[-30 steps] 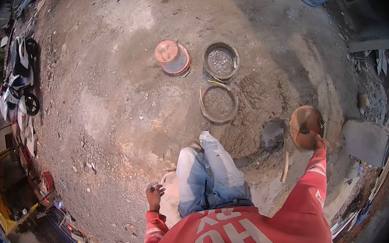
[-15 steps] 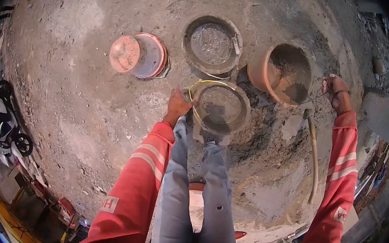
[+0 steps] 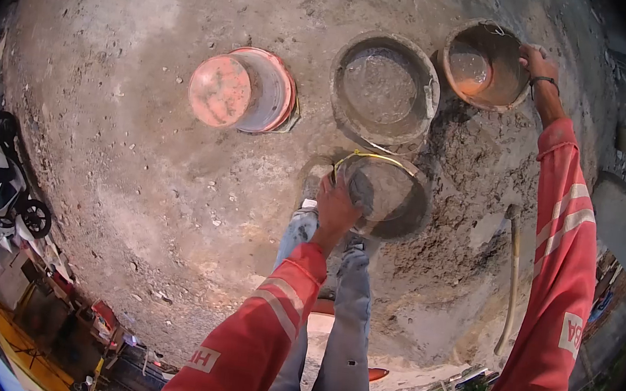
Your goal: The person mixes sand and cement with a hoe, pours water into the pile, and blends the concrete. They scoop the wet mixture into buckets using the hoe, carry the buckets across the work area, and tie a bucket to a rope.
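My left hand (image 3: 338, 207) is closed at the left rim of a near bucket (image 3: 419, 220) by my feet, beside its yellow handle (image 3: 378, 156). Grey, wet-looking material fills that bucket in part, and my hand hides some of the rim. My right hand (image 3: 542, 65), arm stretched forward, grips the right rim of an orange-brown bucket (image 3: 506, 67). This bucket's mouth faces me, showing grey residue on the inner wall and an orange patch at the bottom. Between them and further left stands a mortar-crusted round bucket (image 3: 345, 111) with grey mix inside.
An upside-down pinkish bucket (image 3: 221, 90) lies to the left on the dirt ground. A wooden-handled tool (image 3: 511, 285) rests at right beside rough wet mortar (image 3: 469, 166). Parked motorbikes (image 3: 6, 178) stand at far left; a grey sheet (image 3: 619, 224) is at far right.
The orange-brown bucket has moved forward, and my right hand has come onto its rim. My left hand has shifted right over the near bucket's rim. The view has also shifted.
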Motion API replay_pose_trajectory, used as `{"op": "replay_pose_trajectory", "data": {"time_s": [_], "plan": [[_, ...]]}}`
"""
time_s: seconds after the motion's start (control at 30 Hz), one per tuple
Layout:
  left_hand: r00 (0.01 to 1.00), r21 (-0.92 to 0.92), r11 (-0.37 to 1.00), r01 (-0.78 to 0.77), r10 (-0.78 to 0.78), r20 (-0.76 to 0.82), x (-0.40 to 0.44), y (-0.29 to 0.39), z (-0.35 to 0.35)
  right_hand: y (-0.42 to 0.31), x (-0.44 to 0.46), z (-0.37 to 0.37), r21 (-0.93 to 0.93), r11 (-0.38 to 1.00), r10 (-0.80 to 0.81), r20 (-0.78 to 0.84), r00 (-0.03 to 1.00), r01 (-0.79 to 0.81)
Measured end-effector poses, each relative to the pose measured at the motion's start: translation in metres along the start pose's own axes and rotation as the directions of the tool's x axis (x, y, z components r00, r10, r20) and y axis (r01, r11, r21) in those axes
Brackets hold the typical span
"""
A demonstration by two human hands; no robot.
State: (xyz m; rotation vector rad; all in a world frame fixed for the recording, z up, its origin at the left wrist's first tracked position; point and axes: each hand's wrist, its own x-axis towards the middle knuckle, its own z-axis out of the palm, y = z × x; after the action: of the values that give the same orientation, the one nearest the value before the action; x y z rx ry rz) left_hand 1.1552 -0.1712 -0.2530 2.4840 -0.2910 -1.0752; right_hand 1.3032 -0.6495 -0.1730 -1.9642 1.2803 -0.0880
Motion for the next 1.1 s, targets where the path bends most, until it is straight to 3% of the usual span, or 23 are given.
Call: {"op": "replay_pose_trajectory", "data": {"time_s": [0.03,0.1,0.17,0.2,0.27,0.33,0.4,0.47,0.57,0.67,0.77,0.9,0.97,1.0,1.1], "plan": [[0.999,-0.041,0.999,0.032,-0.031,0.026,0.017,-0.006,0.0,0.0,-0.005,0.014,-0.058,0.995,-0.088,-0.034,0.996,0.086],[1.0,-0.135,0.991,0.001,0.002,0.02,0.044,-0.032,0.03,0.023,-0.013,0.038,-0.351,0.898,-0.301,-0.048,0.952,0.266],[0.997,-0.191,0.981,0.038,-0.024,0.072,0.058,-0.035,0.036,0.035,-0.061,0.067,-0.571,0.776,-0.417,-0.144,0.897,0.269],[0.987,-0.193,0.977,0.095,-0.068,0.142,0.058,-0.03,0.03,0.047,-0.085,0.079,-0.562,0.789,-0.394,-0.155,0.906,0.247],[0.968,-0.263,0.956,0.131,-0.065,0.244,0.057,-0.016,0.018,0.093,-0.124,0.11,-0.375,0.925,-0.108,-0.122,0.987,0.055],[0.949,-0.396,0.913,0.096,0.036,0.313,0.026,-0.003,0.015,0.162,-0.147,0.161,-0.298,0.89,0.324,-0.115,0.939,-0.344],[0.875,-0.45,0.878,0.166,0.08,0.478,-0.01,0.021,-0.002,0.164,-0.177,0.167,0.097,0.872,0.432,0.307,0.848,-0.48],[0.954,-0.467,0.882,0.063,0.084,0.287,-0.058,0.043,0.003,0.179,-0.193,0.191,0.051,0.836,0.532,0.174,0.829,-0.547],[0.966,-0.379,0.915,0.136,-0.038,0.256,-0.087,0.055,0.006,0.14,-0.222,0.189,0.4,0.785,0.462,0.129,0.877,-0.472],[0.98,-0.382,0.909,0.165,-0.107,0.167,-0.093,0.054,-0.027,0.041,-0.225,0.16,0.618,0.307,0.652,0.418,0.633,-0.724],[0.968,-0.39,0.89,0.235,-0.18,0.172,-0.122,0.044,-0.067,0.002,-0.224,0.164,0.766,0.093,0.422,0.548,0.722,-0.636],[0.952,-0.603,0.756,0.257,-0.306,0.022,-0.18,0.011,-0.104,-0.028,-0.212,0.179,0.764,0.06,0.459,0.55,0.698,-0.642],[0.911,-0.694,0.666,0.274,-0.411,-0.035,-0.197,-0.014,-0.116,-0.042,-0.197,0.176,0.749,0.143,0.479,0.52,0.707,-0.647],[0.913,-0.705,0.678,0.208,-0.393,-0.108,-0.198,-0.017,-0.139,-0.055,-0.193,0.178,0.738,0.188,0.489,0.502,0.713,-0.648],[0.828,-0.813,0.517,0.268,-0.555,-0.079,-0.198,-0.075,-0.142,-0.117,-0.185,0.174,0.761,0.198,0.478,0.475,0.738,-0.618]]}}
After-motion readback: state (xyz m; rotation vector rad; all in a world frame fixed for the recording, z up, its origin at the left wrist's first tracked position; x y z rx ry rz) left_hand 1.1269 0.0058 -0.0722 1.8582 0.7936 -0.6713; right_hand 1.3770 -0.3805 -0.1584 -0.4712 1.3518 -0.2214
